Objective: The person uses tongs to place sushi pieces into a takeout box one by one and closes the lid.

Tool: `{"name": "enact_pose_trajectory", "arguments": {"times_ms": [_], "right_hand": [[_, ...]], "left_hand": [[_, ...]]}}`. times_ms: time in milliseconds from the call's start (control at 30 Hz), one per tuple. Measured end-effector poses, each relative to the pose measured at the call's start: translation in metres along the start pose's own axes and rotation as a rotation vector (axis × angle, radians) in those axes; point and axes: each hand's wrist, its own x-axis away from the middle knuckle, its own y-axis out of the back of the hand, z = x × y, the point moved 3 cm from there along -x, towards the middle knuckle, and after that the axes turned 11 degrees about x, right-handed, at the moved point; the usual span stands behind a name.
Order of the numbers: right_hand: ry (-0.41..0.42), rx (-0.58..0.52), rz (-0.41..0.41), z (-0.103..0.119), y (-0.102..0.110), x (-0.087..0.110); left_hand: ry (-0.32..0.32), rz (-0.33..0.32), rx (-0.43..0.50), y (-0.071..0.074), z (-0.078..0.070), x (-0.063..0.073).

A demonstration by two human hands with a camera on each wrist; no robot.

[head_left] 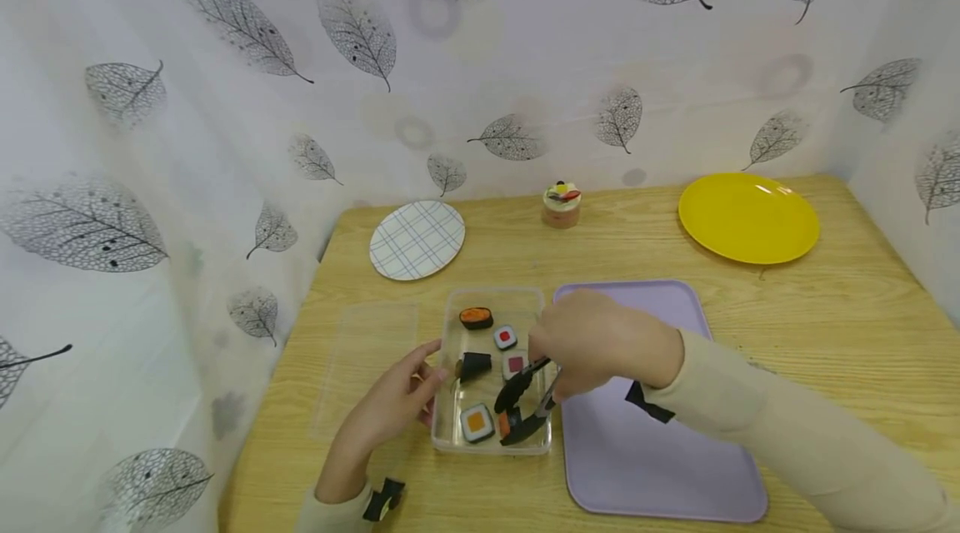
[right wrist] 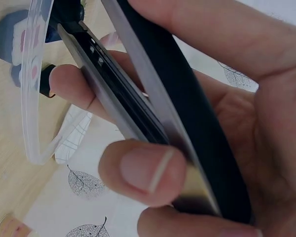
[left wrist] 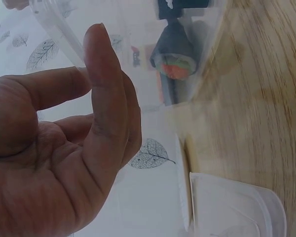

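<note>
Black tongs (head_left: 516, 388) held in the right hand (head_left: 588, 341) partly hide a sushi piece (head_left: 505, 424) near right in the clear box (head_left: 491, 293). Loose-fingered, the left hand (head_left: 397, 396) touches its left wall; a transparent lid (head_left: 367, 354) barely shows.

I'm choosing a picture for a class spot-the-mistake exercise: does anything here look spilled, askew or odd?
Nothing appears spilled or damaged. The one mild oddity is the dark cone roll in the clear box: it lies on its side, while the square rolls show their fillings upward.
</note>
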Motion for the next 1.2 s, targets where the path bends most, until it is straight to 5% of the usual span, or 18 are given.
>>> {"name": "enact_pose_trajectory", "arguments": {"times_ms": [367, 733, 867, 1200], "right_hand": [[0.018, -0.111, -0.232, -0.022, -0.003, 0.03], [-0.15, -0.143, -0.477, -0.061, -0.034, 0.08], [-0.266, -0.176, -0.528, -0.073, -0.053, 0.1], [-0.712, -0.306, -0.563, -0.087, -0.124, 0.167]], "left_hand": [[0.003, -0.011, 0.006, -0.001, 0.0, 0.0], [0.01, 0.003, 0.02, -0.001, 0.0, 0.0], [0.008, 0.004, 0.023, -0.001, 0.0, 0.0], [0.005, 0.018, 0.023, 0.0, -0.001, 0.001]]}}
